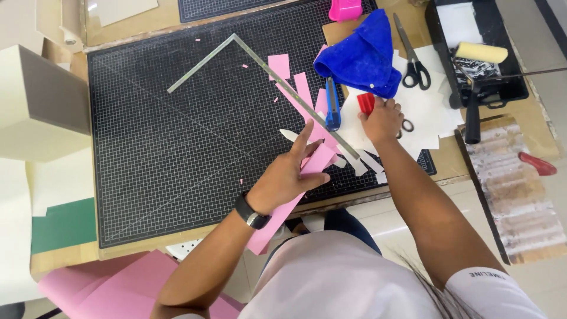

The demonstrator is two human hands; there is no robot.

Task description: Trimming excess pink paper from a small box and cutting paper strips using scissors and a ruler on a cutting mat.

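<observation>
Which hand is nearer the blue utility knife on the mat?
Right. The right hand lies just right of the blue utility knife, gripping a red object. The left hand rests lower on the pink paper.

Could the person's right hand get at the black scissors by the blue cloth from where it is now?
Probably yes. The right hand rests on white paper just below the black scissors, with only flat paper between them. But it seems to hold a small red thing, so it isn't free.
</observation>
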